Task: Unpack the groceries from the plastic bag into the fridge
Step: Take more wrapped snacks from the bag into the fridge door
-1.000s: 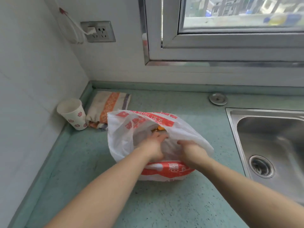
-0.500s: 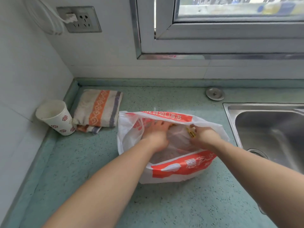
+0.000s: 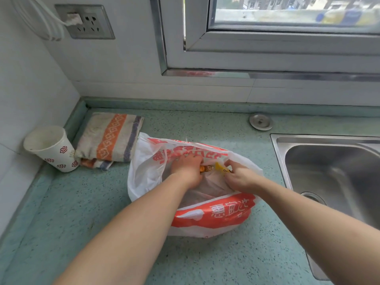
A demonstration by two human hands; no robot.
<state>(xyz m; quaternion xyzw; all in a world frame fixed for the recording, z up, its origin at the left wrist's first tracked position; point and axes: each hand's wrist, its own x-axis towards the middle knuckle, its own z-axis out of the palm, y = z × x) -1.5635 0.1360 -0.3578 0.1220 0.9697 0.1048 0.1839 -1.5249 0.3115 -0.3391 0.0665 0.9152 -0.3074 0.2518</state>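
One plastic bag (image 3: 213, 214), white with orange-red print, sits on the green speckled tabletop (image 3: 82, 223), its mouth spread wide toward the window. Both hands are inside that mouth. The left hand (image 3: 188, 171) reaches in from the near side with its fingers curled down onto something orange and shiny (image 3: 205, 168); the grip looks closed around it, though the fingertips are hidden beneath the hand. The right hand (image 3: 239, 176) has its fingers bent tight, pinching a yellow packet (image 3: 221, 168) at the bag's right rim. Only small bits of these two items show, so what they are is hard to make out. Deeper in the bag lies a pale, filmy wrapped mass (image 3: 207, 188), mostly covered by the forearms.

To the left of the bag, just apart from it, lies one folded cloth (image 3: 111, 138) with an orange band and a purple stripe. One paper cup (image 3: 51, 149) with red flower marks leans against the wall beside the cloth. On the right, one steel sink (image 3: 329, 171) is cut off by the frame edge. One round metal cap (image 3: 261, 121) sits on the tabletop behind the sink. One wall socket (image 3: 88, 22) holds a white plug, and the window (image 3: 287, 38) runs above.
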